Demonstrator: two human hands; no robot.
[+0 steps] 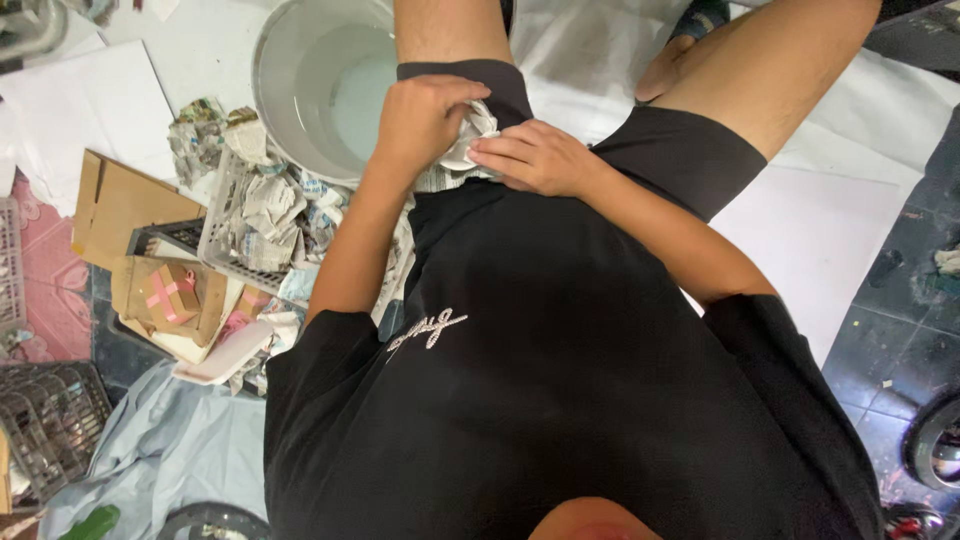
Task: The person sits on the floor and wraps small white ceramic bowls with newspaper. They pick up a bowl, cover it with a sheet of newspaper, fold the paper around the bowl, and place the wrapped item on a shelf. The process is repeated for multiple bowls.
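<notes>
Both my hands meet on my lap over a crumpled wad of newspaper (470, 135). My left hand (425, 115) grips it from above with curled fingers. My right hand (535, 157) presses on the wad from the right side, fingers stretched along it. More printed paper (440, 180) lies under the wad on my dark shorts. Most of the wad is hidden by my fingers.
A large grey bucket (275, 60) holding water stands just beyond my knees. A white plastic basket (225, 205) full of crumpled newspaper sits to the left, with cardboard pieces (125, 205) and a taped box (170, 292). White sheets (820, 225) cover the floor on the right; wire racks (50, 420) lie at the lower left.
</notes>
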